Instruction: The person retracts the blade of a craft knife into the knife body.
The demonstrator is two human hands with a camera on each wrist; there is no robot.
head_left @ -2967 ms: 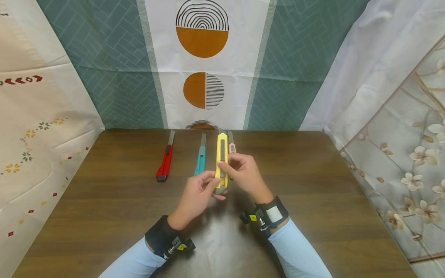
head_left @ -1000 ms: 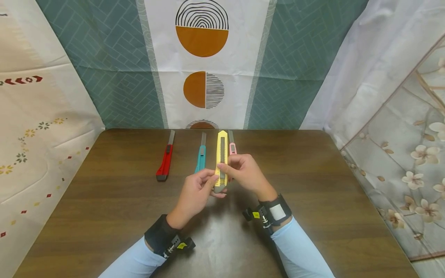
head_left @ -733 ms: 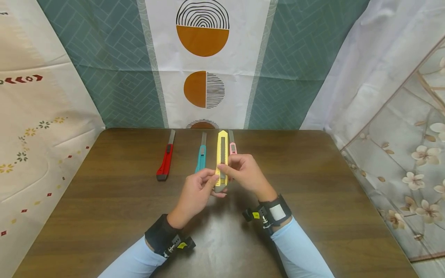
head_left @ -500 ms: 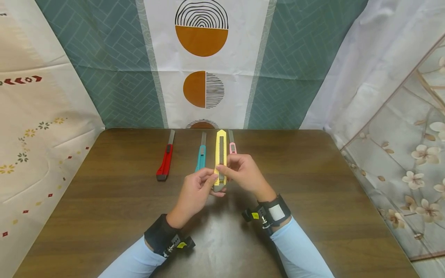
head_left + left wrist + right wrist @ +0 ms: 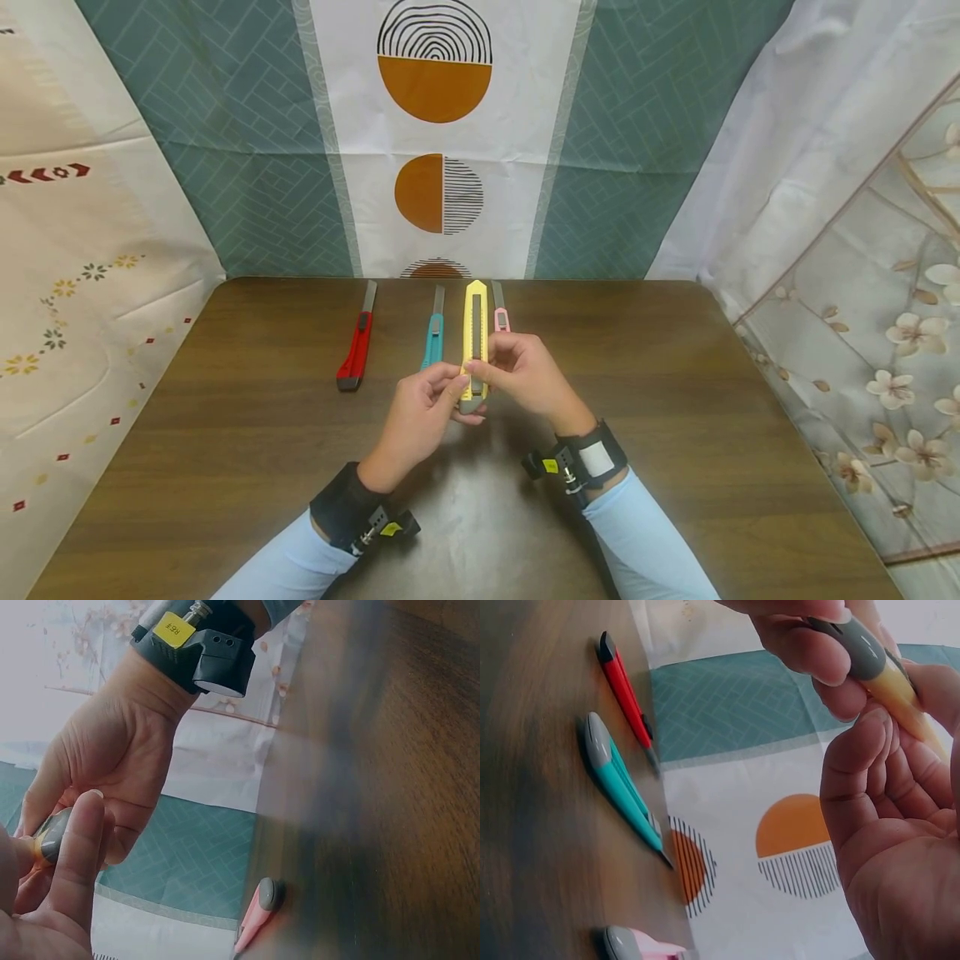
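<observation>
A yellow utility knife (image 5: 474, 325) is held up over the table, its pointed head away from the person, with no blade showing past the tip. My left hand (image 5: 415, 417) pinches its grey butt end between thumb and fingers. Higher on the body, my right hand (image 5: 532, 379) grips it from the right, thumb on the slot along its face. In the right wrist view, the grey end of the yellow knife (image 5: 900, 697) sits between the left fingers, and the right hand (image 5: 900, 855) curls beneath the body.
On the wooden table (image 5: 262, 467) lie a red utility knife (image 5: 357, 354), a teal one (image 5: 433, 340) and a pink one (image 5: 502, 320), blades extended toward the back edge. The right hand partly covers the pink knife. Patterned cloths hang behind and at both sides.
Three seconds ago a bit of blade stuck out past the yellow knife's head; it has slid inside. The right thumb has moved slightly toward the butt end. Both hands keep their hold.
</observation>
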